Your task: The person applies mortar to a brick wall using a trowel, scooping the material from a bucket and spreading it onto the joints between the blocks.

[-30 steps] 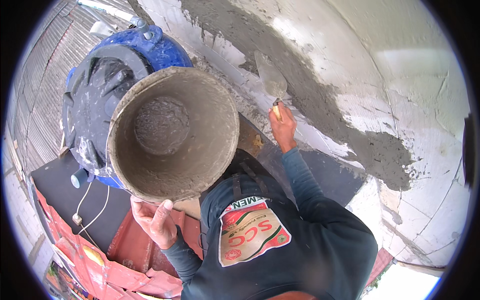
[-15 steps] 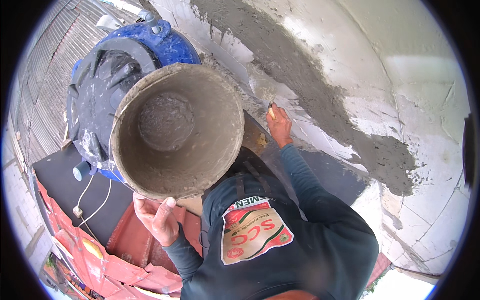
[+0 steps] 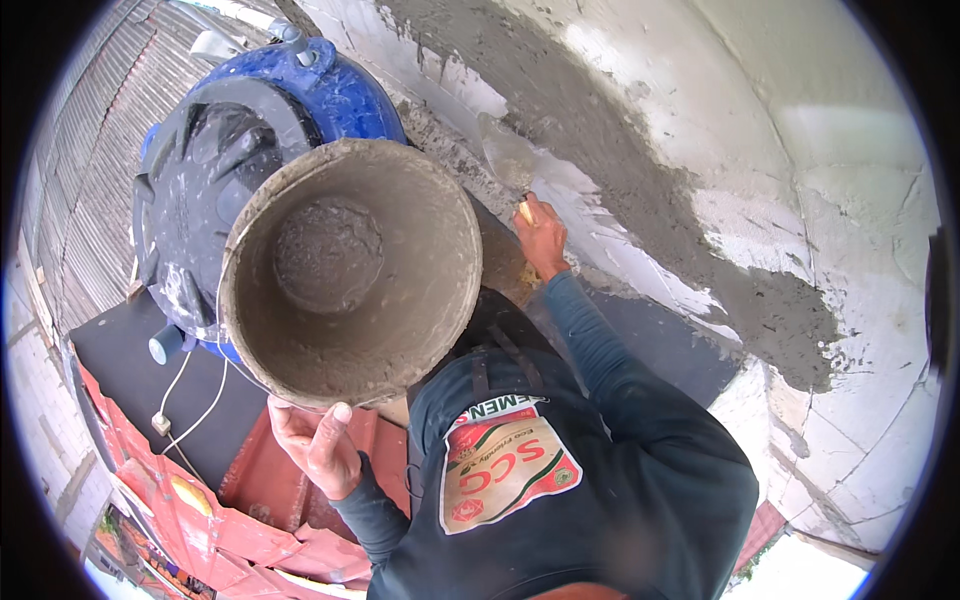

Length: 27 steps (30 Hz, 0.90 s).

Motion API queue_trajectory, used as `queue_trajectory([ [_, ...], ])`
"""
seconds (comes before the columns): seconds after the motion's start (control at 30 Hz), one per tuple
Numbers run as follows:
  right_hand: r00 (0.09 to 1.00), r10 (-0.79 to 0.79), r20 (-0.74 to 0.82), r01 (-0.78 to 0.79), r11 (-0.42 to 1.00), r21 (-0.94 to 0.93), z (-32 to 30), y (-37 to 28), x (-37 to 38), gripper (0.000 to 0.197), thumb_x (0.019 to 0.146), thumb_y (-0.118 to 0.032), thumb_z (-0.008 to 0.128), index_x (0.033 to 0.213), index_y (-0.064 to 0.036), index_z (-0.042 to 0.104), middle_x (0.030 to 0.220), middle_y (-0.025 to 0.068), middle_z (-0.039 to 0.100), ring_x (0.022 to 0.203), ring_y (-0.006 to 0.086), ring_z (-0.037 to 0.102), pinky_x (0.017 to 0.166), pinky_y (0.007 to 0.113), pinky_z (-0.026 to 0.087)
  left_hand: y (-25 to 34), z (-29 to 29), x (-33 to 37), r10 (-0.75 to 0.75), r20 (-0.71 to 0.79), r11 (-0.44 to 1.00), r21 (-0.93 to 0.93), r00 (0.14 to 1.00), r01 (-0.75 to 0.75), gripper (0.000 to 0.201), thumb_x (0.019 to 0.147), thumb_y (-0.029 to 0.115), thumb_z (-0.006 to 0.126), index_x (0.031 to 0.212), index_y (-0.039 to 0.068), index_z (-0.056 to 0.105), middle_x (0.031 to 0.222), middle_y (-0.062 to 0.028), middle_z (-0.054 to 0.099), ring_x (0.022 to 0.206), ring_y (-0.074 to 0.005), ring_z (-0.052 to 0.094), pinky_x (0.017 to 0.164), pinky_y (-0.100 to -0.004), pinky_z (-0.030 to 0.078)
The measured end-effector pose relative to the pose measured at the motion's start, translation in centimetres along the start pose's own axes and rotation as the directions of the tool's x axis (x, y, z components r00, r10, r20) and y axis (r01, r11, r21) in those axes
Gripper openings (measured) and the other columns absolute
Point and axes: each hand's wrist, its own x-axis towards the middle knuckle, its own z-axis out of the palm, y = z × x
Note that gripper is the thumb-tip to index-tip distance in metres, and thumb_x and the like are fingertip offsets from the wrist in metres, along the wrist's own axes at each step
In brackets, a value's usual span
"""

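Note:
A mortar-caked bucket (image 3: 425,265) tilts its mouth up toward me, with some grey wet mortar (image 3: 328,250) at its bottom. At the near rim, my left hand (image 3: 318,445) has its fingers curled under the bucket's edge and its thumb up against it. My right hand (image 3: 543,238) is closed around the handle of a trowel (image 3: 508,158). The trowel's mortar-smeared blade points away from me, close to the lower part of the wall; whether it touches is hard to tell. A broad band of wet grey mortar (image 3: 600,140) runs across the pale wall (image 3: 850,210).
A blue water tank (image 3: 355,95) with a dark lid (image 3: 215,180) and pipe fittings stands beyond the bucket. Corrugated roofing (image 3: 100,150) lies at far left. Red metal sheets (image 3: 250,530), a dark panel (image 3: 125,350) and a white cable (image 3: 205,410) are at near left.
My right hand has moved slightly left and away from me, and the trowel's blade has turned to show its broad face. The bucket has shifted slightly toward me.

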Motion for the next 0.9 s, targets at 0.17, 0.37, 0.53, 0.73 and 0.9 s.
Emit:
queue_trajectory([
  [0.17, 0.999, -0.005, 0.049, 0.003, 0.999, 0.034, -3.0, -1.9, 2.5, 0.049, 0.086, -0.025, 0.071, 0.126, 0.0026, 0.065, 0.105, 0.0257, 0.069, 0.096, 0.0421, 0.068, 0.084, 0.046, 0.053, -0.5, 0.3, 0.5, 0.004, 0.002, 1.0, -0.024, 1.0, -0.004, 0.055, 0.07, -0.008, 0.069, 0.123, 0.0, 0.055, 0.115, -0.0077, 0.063, 0.108, -0.021, 0.06, 0.101, -0.0354, 0.043],
  [0.37, 0.997, -0.043, 0.057, 0.042, 0.999, 0.033, -3.5, -2.9, 3.7, 0.049, 0.084, -0.022, 0.07, 0.126, 0.0025, 0.064, 0.098, 0.0269, 0.068, 0.092, 0.0449, 0.066, 0.079, 0.05, 0.052, -0.7, 0.3, 0.6, -0.015, 0.012, 0.999, -0.05, 1.0, 0.016, 0.053, 0.069, -0.009, 0.068, 0.119, 0.001, 0.055, 0.115, -0.0077, 0.062, 0.112, -0.022, 0.059, 0.104, -0.0382, 0.044],
  [0.53, 0.997, -0.08, 0.009, 0.08, 0.996, 0.036, -3.2, -4.5, 3.7, 0.048, 0.084, -0.02, 0.071, 0.126, 0.0026, 0.064, 0.096, 0.026, 0.068, 0.089, 0.0443, 0.066, 0.077, 0.05, 0.052, -0.4, 0.5, 0.7, -0.014, 0.022, 0.999, -0.037, 1.0, 0.015, 0.054, 0.066, -0.008, 0.069, 0.118, 0.002, 0.055, 0.118, -0.0084, 0.062, 0.115, -0.0224, 0.058, 0.105, -0.0385, 0.044],
  [0.73, 0.992, -0.108, 0.064, 0.101, 0.99, 0.098, -2.0, -7.8, 6.7, 0.048, 0.084, -0.021, 0.069, 0.125, 0.0035, 0.063, 0.097, 0.0259, 0.068, 0.09, 0.0435, 0.066, 0.079, 0.051, 0.051, 0.4, -0.7, 0.8, 0.007, -0.008, 0.994, -0.105, 1.0, -0.008, 0.061, 0.065, -0.006, 0.07, 0.123, 0.0, 0.054, 0.121, -0.0099, 0.061, 0.118, -0.0235, 0.057, 0.11, -0.038, 0.039],
  [0.9, 0.983, -0.169, 0.078, 0.161, 0.982, 0.102, 1.0, -10.9, 10.5, 0.051, 0.083, -0.021, 0.069, 0.127, 0.0045, 0.063, 0.103, 0.0276, 0.068, 0.096, 0.0442, 0.066, 0.084, 0.05, 0.051, 1.5, -2.2, 0.8, 0.08, -0.076, 0.981, -0.169, 0.994, -0.092, 0.072, 0.065, -0.006, 0.071, 0.133, -0.002, 0.048, 0.127, -0.012, 0.06, 0.12, -0.0254, 0.056, 0.112, -0.0394, 0.037],
])
